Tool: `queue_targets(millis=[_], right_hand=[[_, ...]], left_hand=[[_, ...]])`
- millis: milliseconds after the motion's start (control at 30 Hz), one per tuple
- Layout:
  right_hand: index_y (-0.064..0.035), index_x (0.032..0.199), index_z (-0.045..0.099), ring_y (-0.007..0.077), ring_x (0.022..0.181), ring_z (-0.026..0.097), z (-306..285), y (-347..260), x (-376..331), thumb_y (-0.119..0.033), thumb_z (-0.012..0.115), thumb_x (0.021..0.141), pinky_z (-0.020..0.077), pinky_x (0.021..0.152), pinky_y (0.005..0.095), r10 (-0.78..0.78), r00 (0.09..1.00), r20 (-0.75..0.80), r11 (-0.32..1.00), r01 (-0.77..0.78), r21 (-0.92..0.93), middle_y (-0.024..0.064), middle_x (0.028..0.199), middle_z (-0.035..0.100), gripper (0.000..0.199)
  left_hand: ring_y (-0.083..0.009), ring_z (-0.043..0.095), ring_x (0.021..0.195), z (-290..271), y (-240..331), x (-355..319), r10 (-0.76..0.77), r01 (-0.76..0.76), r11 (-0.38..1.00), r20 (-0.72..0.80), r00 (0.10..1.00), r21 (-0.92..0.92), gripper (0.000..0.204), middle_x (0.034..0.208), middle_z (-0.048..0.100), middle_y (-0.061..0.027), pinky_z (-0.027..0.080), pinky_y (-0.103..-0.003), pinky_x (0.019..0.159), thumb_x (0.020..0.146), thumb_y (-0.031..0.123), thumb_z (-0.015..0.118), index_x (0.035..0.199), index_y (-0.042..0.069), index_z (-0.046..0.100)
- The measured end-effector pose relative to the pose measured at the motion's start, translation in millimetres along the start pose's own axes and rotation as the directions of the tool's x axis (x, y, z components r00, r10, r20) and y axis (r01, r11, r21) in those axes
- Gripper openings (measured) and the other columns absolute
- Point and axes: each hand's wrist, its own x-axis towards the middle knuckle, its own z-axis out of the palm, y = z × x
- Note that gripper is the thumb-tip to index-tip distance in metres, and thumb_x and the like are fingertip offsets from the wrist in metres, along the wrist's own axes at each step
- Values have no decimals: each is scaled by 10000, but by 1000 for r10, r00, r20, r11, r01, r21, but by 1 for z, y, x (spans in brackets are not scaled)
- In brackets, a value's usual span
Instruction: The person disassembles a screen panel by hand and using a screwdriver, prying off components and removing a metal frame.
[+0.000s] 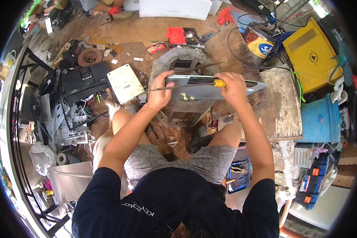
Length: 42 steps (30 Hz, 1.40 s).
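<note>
A thin grey flat panel (pixel 204 94), glassy on the side facing me, is held tilted above a worn metal stand (pixel 162 65). My left hand (pixel 161 92) is closed round its left end. At the panel's right part, my right hand (pixel 233 88) is closed on a screwdriver (pixel 219 83) with a yellow handle and also rests against the panel. The screwdriver's long shaft runs left across the panel toward my left hand. A small pale torn piece, perhaps tape, clings to the panel's lower left. The fingers behind the panel are partly hidden.
A wooden board (pixel 281 105) lies right of the stand, near a yellow case (pixel 313 55) and blue buckets (pixel 319 121). On the left are a cream panel (pixel 125 83) and black plastic housings (pixel 85 81). A tool tray (pixel 238 174) sits by my right leg. Another person's red-gloved hand (pixel 114 10) shows far off.
</note>
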Motion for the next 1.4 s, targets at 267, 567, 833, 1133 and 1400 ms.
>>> queue_targets(millis=[267, 567, 833, 1133, 1400], right_hand=[[-159, 1122, 662, 262, 995, 630, -21, -2, -43, -68, 661, 709, 478, 877, 391, 125, 967, -222, 978, -157, -136, 42, 1031, 687, 423], [-30, 922, 634, 420, 735, 662, 0, -24, -435, -429, 639, 894, 517, 632, 492, 976, 189, -110, 203, -970, 136, 225, 758, 665, 400], [-139, 1210, 624, 375, 1114, 619, 140, -150, -591, -474, 587, 866, 504, 919, 473, 736, -491, 466, -439, -870, -223, 204, 1191, 648, 482], [-31, 1149, 633, 362, 971, 676, 176, -83, -586, -354, 607, 854, 516, 824, 457, 779, -182, 599, -92, -980, -179, 224, 1016, 694, 439], [20, 1145, 549, 230, 777, 567, 65, -38, -465, -192, 595, 940, 476, 734, 325, 960, 278, 13, 224, -797, 561, 129, 886, 602, 299]], left_hand=[[-328, 642, 898, 5, 0, 6, 7, -14, 990, 49, 999, 139, 256, 962, 662, -151, 503, -385, 811, 848, 169, 729, 1028, 32, 609], [-234, 659, 832, -17, 28, 16, 120, -269, 874, 356, 927, 405, 184, 946, 689, -138, 510, -310, 750, 910, 131, 678, 1055, 18, 684], [-209, 648, 846, -6, 11, 23, 83, -166, 870, 194, 978, 465, 214, 977, 691, -111, 511, -324, 768, 909, 171, 696, 1060, 20, 683], [-218, 652, 867, -10, 28, 35, -49, -47, 800, 143, 989, 598, 219, 959, 710, -112, 498, -339, 812, 880, 189, 716, 1053, 55, 719], [-136, 631, 832, -7, 9, 25, -276, 255, 931, 46, 960, 260, 273, 937, 679, -78, 511, -281, 722, 866, 185, 746, 1075, 35, 654]])
